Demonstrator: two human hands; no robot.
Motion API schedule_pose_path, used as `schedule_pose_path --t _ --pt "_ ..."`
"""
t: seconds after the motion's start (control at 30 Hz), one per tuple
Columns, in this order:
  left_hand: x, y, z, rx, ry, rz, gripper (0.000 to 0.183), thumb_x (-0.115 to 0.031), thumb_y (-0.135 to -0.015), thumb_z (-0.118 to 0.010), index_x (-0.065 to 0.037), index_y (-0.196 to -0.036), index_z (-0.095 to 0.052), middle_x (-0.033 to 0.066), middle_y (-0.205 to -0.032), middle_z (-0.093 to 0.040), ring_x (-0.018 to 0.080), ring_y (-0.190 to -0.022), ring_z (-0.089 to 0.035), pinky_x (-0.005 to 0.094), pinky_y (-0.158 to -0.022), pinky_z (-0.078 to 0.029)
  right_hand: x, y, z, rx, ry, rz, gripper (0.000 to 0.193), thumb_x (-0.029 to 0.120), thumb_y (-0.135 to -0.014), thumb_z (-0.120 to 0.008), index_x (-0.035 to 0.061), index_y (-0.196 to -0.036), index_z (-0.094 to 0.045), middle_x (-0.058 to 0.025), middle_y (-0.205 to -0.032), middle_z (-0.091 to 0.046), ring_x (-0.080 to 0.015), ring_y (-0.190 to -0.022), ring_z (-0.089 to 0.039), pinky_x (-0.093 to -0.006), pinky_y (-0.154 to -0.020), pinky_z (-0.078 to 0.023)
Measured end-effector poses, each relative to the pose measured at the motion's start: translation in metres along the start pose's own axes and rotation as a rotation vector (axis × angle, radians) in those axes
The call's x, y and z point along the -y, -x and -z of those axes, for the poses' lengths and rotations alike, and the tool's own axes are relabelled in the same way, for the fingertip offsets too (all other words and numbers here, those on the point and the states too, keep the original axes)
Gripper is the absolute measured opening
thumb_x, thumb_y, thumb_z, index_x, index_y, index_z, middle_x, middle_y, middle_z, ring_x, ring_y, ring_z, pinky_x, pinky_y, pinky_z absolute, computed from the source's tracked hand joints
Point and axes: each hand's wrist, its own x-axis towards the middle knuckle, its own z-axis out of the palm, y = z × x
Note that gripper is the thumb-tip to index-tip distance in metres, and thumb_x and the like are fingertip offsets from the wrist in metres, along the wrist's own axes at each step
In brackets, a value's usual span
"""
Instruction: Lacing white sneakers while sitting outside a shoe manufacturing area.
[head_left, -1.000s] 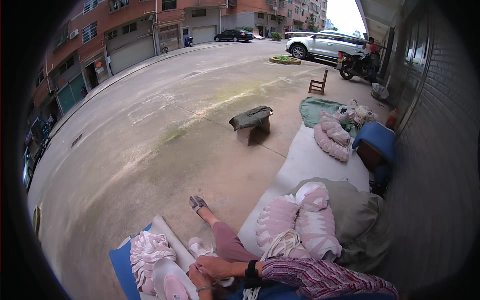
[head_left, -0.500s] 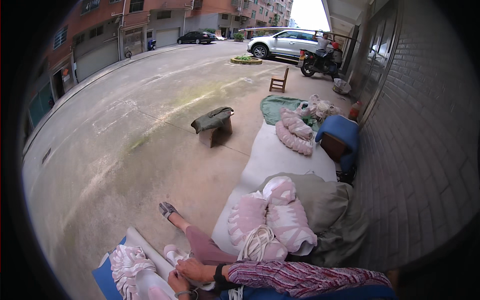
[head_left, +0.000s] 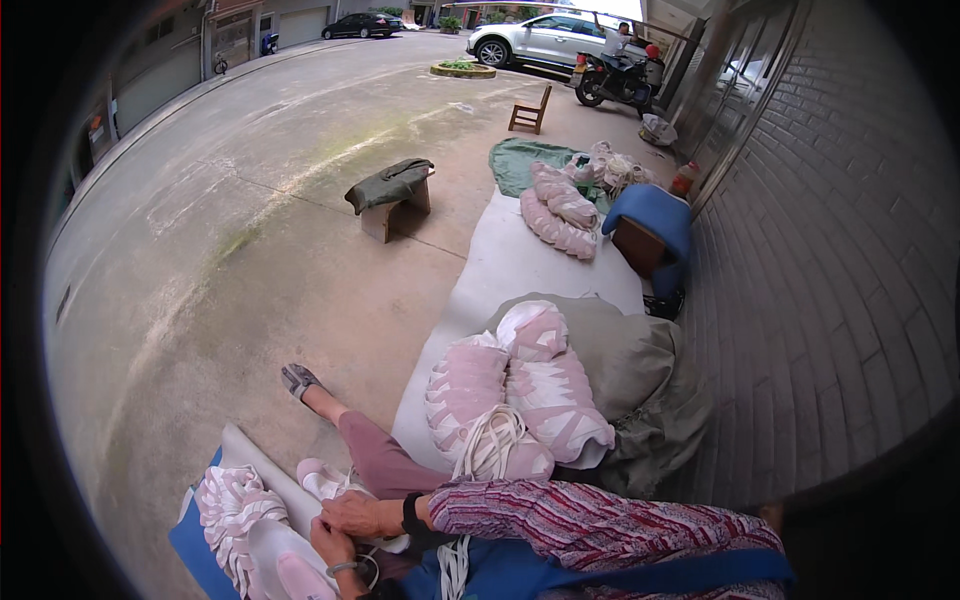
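My right hand (head_left: 356,513) and my left hand (head_left: 331,545) meet low in the view, fingers bent and close together over a pink and white shoe upper (head_left: 318,476). Both look closed on it; the fingertips are partly hidden, so the exact grip does not show. A bundle of white laces (head_left: 455,568) hangs over my blue apron (head_left: 500,572). To the left of my hands, a stack of pink and white shoe uppers (head_left: 238,515) rests on a board with a blue edge (head_left: 190,540).
Bundled shoe uppers (head_left: 560,395) with white laces (head_left: 492,440) lie ahead, beside a grey-green sack (head_left: 655,400). Farther off are a white sheet (head_left: 490,262), a cloth-covered stool (head_left: 395,195), a blue-draped chair (head_left: 655,220), a wooden chair (head_left: 530,110) and a motorcycle (head_left: 612,82). A brick wall (head_left: 820,270) stands right.
The whole view has shifted, so the scene sits higher and slightly farther left. My hands stay together at the shoe upper, and more of the blue apron and hanging laces shows.
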Motion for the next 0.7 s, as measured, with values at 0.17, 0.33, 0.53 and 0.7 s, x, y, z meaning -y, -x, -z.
schedule_pose_path --t 0.17,0.33,0.53,0.7 --pt "-0.021 0.017 0.002 -0.082 0.224 -0.003 0.017 -0.01 -0.084 -0.062 0.003 -0.092 -0.055 0.017 -0.081 -0.061 0.0323 -0.075 -0.059 0.0398 -0.072 -0.047 -0.004 0.002 0.012 0.05 -0.077 -0.107 0.022 0.019 -0.082 -0.057 -0.0015 -0.089 -0.064 -0.0211 -0.084 -0.063 -0.0338 -0.076 -0.066 -0.0419 -0.067 -0.054" --pt "-0.046 0.034 0.011 -0.098 0.145 -0.088 0.018 -0.007 -0.083 -0.062 0.004 -0.096 -0.056 0.0176 -0.083 -0.06 0.0303 -0.077 -0.058 0.0378 -0.074 -0.047 -0.023 0.01 0.026 0.109 -0.33 -0.092 0.029 0.023 -0.08 -0.057 -0.0055 -0.076 -0.064 -0.028 -0.074 -0.063 -0.0421 -0.071 -0.064 -0.0476 -0.064 -0.05" --pt "-0.057 0.038 0.016 -0.069 0.17 -0.07 0.019 -0.006 -0.083 -0.062 0.004 -0.098 -0.057 0.0171 -0.083 -0.061 0.0287 -0.076 -0.06 0.0365 -0.072 -0.048 -0.02 0.027 0.061 0.125 -0.664 0.036 0.029 0.023 -0.082 -0.054 -0.0044 -0.076 -0.061 -0.0227 -0.069 -0.06 -0.0328 -0.063 -0.059 -0.0438 -0.06 -0.045" --pt "-0.062 0.026 0.014 -0.045 0.231 0.037 0.017 -0.006 -0.083 -0.063 0.003 -0.096 -0.057 0.0156 -0.084 -0.062 0.0254 -0.072 -0.062 0.034 -0.068 -0.049 -0.021 0.05 0.122 0.343 -1.104 -0.036 0.031 0.024 -0.089 -0.056 -0.0039 -0.075 -0.054 -0.0037 -0.062 -0.048 -0.0107 -0.061 -0.045 -0.0303 -0.057 -0.039"
